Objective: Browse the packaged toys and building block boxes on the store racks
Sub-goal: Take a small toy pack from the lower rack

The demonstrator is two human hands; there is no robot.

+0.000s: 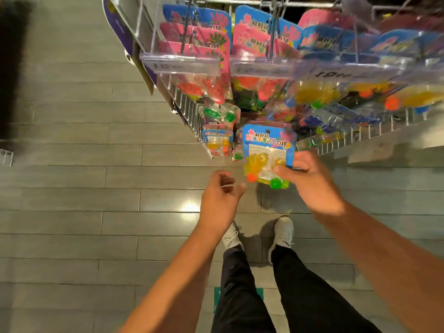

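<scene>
Mid-browse: our right hand point(310, 179) pinches one blister-packed toy point(266, 155); left hand point(221, 195) loosely curled, empty; hanging packs point(197, 42) remain unexamined.

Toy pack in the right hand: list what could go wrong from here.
1. The right hand pinches the toy pack only by its lower right edge, and the left hand is off it, so it may twist or drop to the floor.
2. The rack is crammed with hanging packs; rehanging this one could knock others loose.
</scene>
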